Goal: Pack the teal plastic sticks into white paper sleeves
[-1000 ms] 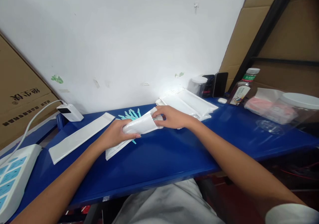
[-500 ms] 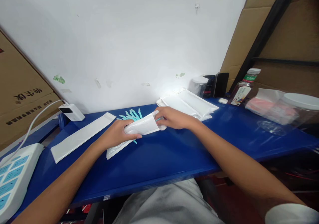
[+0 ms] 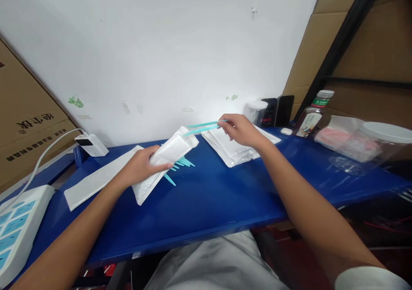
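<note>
My left hand (image 3: 143, 165) is wrapped round a white padded envelope (image 3: 172, 150), which is tilted with its open end up and to the right. In my right hand (image 3: 236, 129), raised above the table, two thin turquoise plastic sticks (image 3: 204, 126) are pinched between fingers and thumb. Their far ends point left to the envelope's mouth; whether the tips are inside it I cannot tell. More turquoise sticks (image 3: 185, 162) lie on the table behind and below the held envelope, partly hidden by it. A flat white envelope (image 3: 96, 180) rests left of my left hand.
Several white padded envelopes (image 3: 225, 148) are stacked under my right hand on the blue table (image 3: 219, 199). A bottle (image 3: 313, 116), clear jars, phones (image 3: 283, 111) and a pink packet (image 3: 334, 131) stand at the right. A power strip (image 3: 24, 230) and a white charger (image 3: 92, 145) are at the left.
My right hand has moved up and right from the envelope's mouth, and the turquoise sticks in it now show. My left hand has tilted the envelope more steeply upward.
</note>
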A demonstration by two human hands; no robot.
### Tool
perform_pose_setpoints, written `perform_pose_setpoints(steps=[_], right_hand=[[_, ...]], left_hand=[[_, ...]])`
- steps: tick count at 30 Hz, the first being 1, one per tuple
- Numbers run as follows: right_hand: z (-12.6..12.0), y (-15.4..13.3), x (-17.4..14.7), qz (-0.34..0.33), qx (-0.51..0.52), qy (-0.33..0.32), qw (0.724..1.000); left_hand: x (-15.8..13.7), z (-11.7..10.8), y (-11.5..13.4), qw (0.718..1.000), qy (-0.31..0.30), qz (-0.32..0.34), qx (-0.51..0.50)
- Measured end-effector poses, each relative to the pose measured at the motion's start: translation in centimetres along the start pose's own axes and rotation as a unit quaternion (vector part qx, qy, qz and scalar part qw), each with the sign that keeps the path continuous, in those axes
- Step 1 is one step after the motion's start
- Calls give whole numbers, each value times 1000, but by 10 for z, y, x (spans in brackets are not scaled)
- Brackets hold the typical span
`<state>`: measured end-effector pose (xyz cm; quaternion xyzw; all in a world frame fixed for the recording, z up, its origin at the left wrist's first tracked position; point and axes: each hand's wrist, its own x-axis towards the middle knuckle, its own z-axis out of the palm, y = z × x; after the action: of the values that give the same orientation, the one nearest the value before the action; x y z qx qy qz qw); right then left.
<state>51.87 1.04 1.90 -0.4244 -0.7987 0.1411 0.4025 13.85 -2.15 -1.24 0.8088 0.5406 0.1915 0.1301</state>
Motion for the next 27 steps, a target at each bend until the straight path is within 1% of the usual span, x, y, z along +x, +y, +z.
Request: perform_pose_setpoints(steps=[2,4,6,7,8,11,13,15,17,20,24,25,27], right_hand=[[2,6,3,15,-1,59,998],[11,9,4,27,-14,114,993],[26,6,2,42,-50,137,988],[37,2,0,52,-78,130,987],[49,-3,-3,67,-108,108,986],[86,-22,-14,83,-186,8,979],[106,-32,-20,73,-207,-41,975],[119,-38,-25,58,-216,-73,972],[125,-38,-28,38,-213,-103,971],[122,-33,-29,3,-172,-140,975],[113,-34,-30,-27,-61,-112,991],[113,-37,-30,-40,-23,-110,993],[116,-47,-33,-66,55,-125,988]], left_hand=[[0,-1,-2,999,34,-15,-14],[0,-2,-3,996,76,-41,-17],[0,-1,-3,989,135,-60,-17],[0,-1,-2,984,166,-65,-19],[0,1,-1,978,198,-66,-25],[0,5,4,958,276,-63,-51],[0,9,8,946,308,-69,-67],[-1,12,12,941,318,-82,-85],[-2,15,15,939,313,-94,-103],[-4,18,19,937,314,-94,-116],[-6,20,25,930,336,-82,-127],[-7,21,27,927,341,-79,-133],[-8,24,32,920,355,-76,-147]])
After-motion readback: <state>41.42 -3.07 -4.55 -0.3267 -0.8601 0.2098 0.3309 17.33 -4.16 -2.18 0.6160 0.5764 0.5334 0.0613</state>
